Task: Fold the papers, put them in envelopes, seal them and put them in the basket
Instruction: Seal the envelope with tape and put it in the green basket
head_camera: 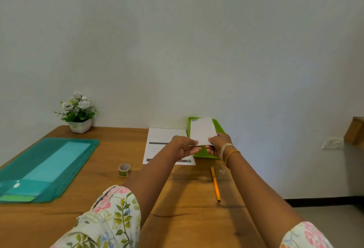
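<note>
Both my hands hold a white envelope by its near end, above the green basket at the table's far right. My left hand pinches the near left corner. My right hand grips the near right corner. The envelope's far end reaches over the basket's back rim. A printed paper sheet lies flat on the table just left of the basket, partly hidden by my left hand.
A roll of tape stands near the table's middle. An orange pen lies near the right edge. A teal plastic folder covers the left side. A potted white-flower plant stands by the wall.
</note>
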`<state>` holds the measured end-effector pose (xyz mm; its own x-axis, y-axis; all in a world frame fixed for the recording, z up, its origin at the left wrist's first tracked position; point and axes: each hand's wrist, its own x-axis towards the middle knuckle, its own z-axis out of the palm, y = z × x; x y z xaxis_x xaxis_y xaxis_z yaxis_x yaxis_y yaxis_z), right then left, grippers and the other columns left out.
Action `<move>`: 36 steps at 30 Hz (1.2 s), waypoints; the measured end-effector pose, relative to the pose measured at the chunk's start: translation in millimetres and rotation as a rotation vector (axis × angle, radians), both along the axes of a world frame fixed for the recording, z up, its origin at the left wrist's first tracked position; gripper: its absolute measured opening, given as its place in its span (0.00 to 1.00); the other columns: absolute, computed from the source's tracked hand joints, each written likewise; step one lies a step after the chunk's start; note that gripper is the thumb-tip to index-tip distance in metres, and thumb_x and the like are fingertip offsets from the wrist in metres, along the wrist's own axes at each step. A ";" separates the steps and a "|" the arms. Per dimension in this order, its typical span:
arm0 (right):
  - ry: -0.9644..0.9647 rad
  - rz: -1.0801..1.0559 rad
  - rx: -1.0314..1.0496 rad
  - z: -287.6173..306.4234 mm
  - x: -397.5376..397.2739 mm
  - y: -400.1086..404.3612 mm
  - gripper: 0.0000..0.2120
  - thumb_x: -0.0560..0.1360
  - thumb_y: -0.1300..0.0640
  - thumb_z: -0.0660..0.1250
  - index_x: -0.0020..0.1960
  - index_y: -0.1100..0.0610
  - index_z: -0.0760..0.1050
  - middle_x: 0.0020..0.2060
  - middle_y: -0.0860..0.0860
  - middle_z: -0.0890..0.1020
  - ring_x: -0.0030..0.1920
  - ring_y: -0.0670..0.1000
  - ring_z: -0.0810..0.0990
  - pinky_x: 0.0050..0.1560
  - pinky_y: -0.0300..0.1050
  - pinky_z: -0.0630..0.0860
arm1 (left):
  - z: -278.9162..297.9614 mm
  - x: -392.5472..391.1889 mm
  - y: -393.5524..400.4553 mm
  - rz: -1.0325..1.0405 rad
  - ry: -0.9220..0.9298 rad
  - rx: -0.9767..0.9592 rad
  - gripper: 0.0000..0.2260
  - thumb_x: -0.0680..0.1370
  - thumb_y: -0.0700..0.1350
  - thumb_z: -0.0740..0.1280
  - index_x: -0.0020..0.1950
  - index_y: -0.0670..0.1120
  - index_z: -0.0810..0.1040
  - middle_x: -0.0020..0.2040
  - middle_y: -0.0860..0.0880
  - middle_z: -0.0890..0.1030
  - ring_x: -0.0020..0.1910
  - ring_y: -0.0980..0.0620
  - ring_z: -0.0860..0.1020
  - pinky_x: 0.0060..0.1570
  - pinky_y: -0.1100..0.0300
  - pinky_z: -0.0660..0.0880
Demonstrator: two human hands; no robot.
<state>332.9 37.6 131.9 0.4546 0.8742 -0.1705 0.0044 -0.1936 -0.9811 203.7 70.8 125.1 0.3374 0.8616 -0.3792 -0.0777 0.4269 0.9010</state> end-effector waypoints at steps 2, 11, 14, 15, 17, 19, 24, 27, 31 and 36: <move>0.014 -0.007 -0.024 1.6 9.0 14.2 0.15 0.79 0.69 0.57 0.65 0.68 0.68 0.31 0.58 0.74 0.23 0.49 0.75 0.16 0.35 0.72 | -1.9 6.7 13.9 0.000 0.054 0.003 0.10 0.76 0.32 0.67 0.58 0.33 0.74 0.42 0.39 0.80 0.29 0.51 0.82 0.32 0.61 0.80; 0.015 -0.098 -0.009 -5.8 38.6 55.1 0.13 0.74 0.70 0.66 0.37 0.63 0.63 0.32 0.60 0.75 0.31 0.55 0.79 0.30 0.48 0.80 | -6.8 34.3 50.6 0.081 0.165 0.141 0.11 0.75 0.30 0.68 0.55 0.27 0.74 0.36 0.37 0.78 0.26 0.48 0.80 0.21 0.62 0.75; -0.069 -0.151 -0.021 -21.6 43.8 65.8 0.07 0.69 0.72 0.67 0.43 0.69 0.69 0.35 0.63 0.78 0.32 0.58 0.80 0.40 0.55 0.82 | -11.3 42.5 54.3 0.061 0.222 0.169 0.12 0.77 0.31 0.65 0.60 0.28 0.73 0.41 0.36 0.80 0.34 0.43 0.82 0.21 0.62 0.76; -0.121 -0.165 -0.024 -29.3 46.3 70.6 0.07 0.68 0.72 0.68 0.44 0.70 0.72 0.37 0.63 0.80 0.33 0.59 0.82 0.41 0.54 0.82 | -13.4 44.0 55.5 0.065 0.217 0.187 0.12 0.77 0.31 0.65 0.60 0.29 0.73 0.45 0.35 0.80 0.37 0.42 0.82 0.22 0.61 0.76; -0.222 -0.156 -0.041 -42.1 50.8 76.2 0.09 0.66 0.68 0.70 0.46 0.70 0.77 0.38 0.62 0.83 0.35 0.58 0.84 0.41 0.52 0.82 | -19.9 45.9 59.5 0.107 0.212 0.230 0.13 0.75 0.31 0.68 0.59 0.33 0.75 0.47 0.35 0.81 0.33 0.44 0.81 0.27 0.59 0.79; -0.268 -0.136 -0.049 -50.6 51.5 76.9 0.09 0.67 0.67 0.71 0.46 0.69 0.78 0.38 0.62 0.83 0.38 0.58 0.83 0.47 0.55 0.82 | -26.7 45.8 60.8 0.134 0.219 0.272 0.13 0.74 0.33 0.71 0.58 0.36 0.77 0.47 0.37 0.82 0.32 0.46 0.81 0.32 0.56 0.81; -0.419 -0.148 -0.056 -53.1 46.1 69.0 0.25 0.68 0.55 0.74 0.63 0.62 0.75 0.58 0.60 0.80 0.57 0.60 0.79 0.60 0.54 0.75 | -36.9 33.1 56.0 0.176 0.321 0.417 0.08 0.76 0.39 0.69 0.54 0.42 0.81 0.47 0.44 0.83 0.38 0.46 0.84 0.40 0.53 0.82; -0.609 -0.196 -0.046 -48.5 34.4 47.7 0.22 0.73 0.55 0.70 0.64 0.59 0.74 0.66 0.59 0.70 0.59 0.61 0.77 0.60 0.49 0.72 | -44.5 15.5 45.9 0.159 0.419 0.524 0.07 0.77 0.40 0.67 0.54 0.44 0.81 0.46 0.45 0.83 0.38 0.49 0.84 0.38 0.55 0.81; -0.770 -0.297 0.053 -54.1 -1.4 19.4 0.16 0.73 0.61 0.65 0.61 0.56 0.75 0.65 0.57 0.66 0.49 0.61 0.79 0.49 0.49 0.75 | -57.4 -15.1 26.4 0.107 0.552 0.650 0.09 0.77 0.40 0.66 0.56 0.45 0.82 0.50 0.45 0.83 0.44 0.49 0.83 0.42 0.57 0.79; -0.867 -0.118 0.153 -77.5 -56.9 -11.1 0.10 0.71 0.63 0.64 0.50 0.56 0.78 0.56 0.55 0.71 0.47 0.59 0.79 0.45 0.48 0.75 | -78.0 -64.5 1.2 0.107 0.720 0.731 0.10 0.76 0.40 0.65 0.55 0.46 0.82 0.53 0.48 0.82 0.51 0.53 0.78 0.51 0.61 0.74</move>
